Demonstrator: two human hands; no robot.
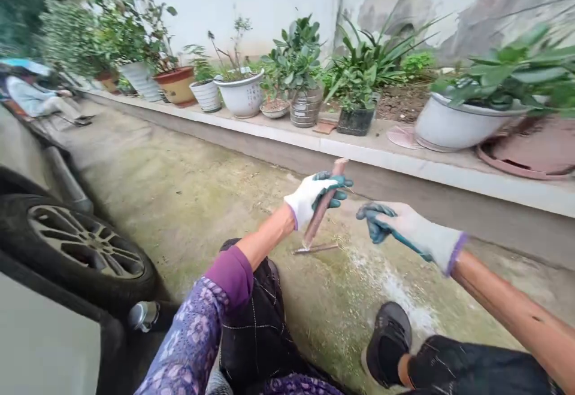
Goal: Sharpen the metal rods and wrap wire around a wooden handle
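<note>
My left hand (321,196), in a white work glove with green-coated fingers, is wrapped round a thick brown wooden stick (320,218). The stick slants, its pale upper end showing above the fingers. By its lower end is a thin brown bar (317,249); whether the two are joined I cannot tell. My right hand (390,224), gloved the same way, is apart from the stick to its right. Its fingers are curled closed, and what they hold, if anything, is hidden.
Potted plants, among them a white oval pot (458,122), line a low concrete ledge (287,134). A car wheel (90,239) stands at left, with a metal cup (144,315) near it. White powder (404,293) marks the ground. A person (40,96) sits far left.
</note>
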